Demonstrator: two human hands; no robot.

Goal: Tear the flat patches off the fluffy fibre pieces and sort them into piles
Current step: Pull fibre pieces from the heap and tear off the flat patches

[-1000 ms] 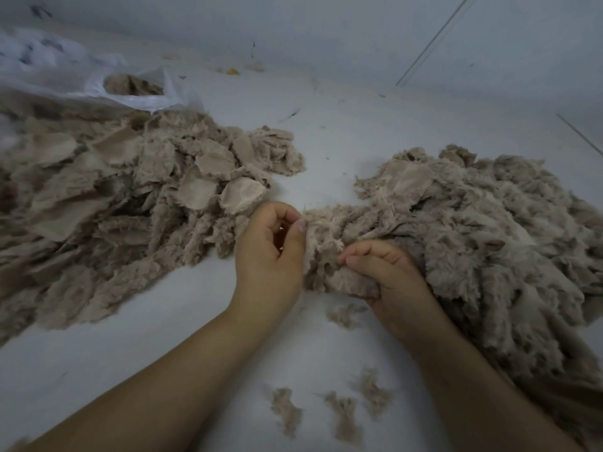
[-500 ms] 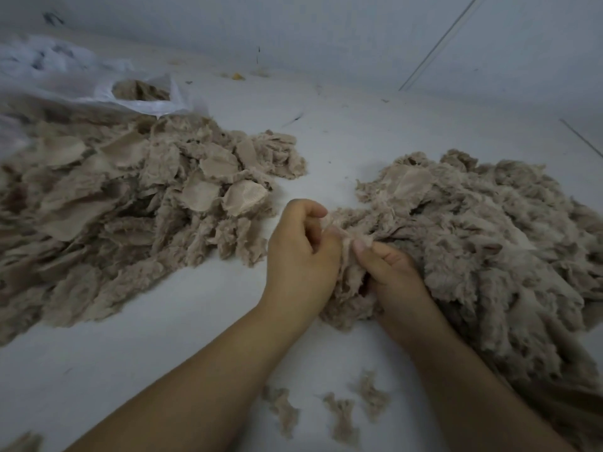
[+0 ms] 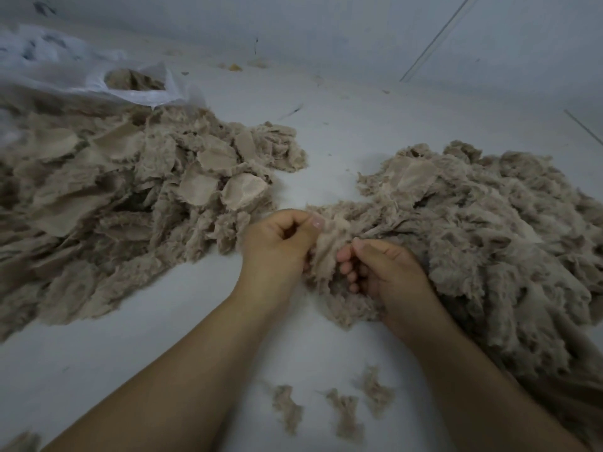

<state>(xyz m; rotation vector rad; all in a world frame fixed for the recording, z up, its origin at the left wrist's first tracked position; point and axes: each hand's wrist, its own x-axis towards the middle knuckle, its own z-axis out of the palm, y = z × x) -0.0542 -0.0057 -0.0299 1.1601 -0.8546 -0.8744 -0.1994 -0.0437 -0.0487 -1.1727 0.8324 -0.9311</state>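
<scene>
A beige fluffy fibre piece (image 3: pixel 326 256) is stretched between both hands at the near edge of the right-hand pile (image 3: pixel 489 239). My left hand (image 3: pixel 277 249) pinches its upper left edge between thumb and curled fingers. My right hand (image 3: pixel 381 272) grips its right side, fingers curled under the fluff. On the left lies a broad pile (image 3: pixel 114 197) of fibre pieces with flat, smooth patches (image 3: pixel 243 190) facing up along its near right edge.
A white plastic bag (image 3: pixel 137 93) holding more fibre lies at the back left. Three small fibre tufts (image 3: pixel 346 412) lie on the white surface (image 3: pixel 163 337) between my forearms. A pale wall rises behind.
Both hands closed in on one fibre piece at the pile's edge and lifted it slightly. The left hand shifted right toward the right hand; the piece now hangs between them.
</scene>
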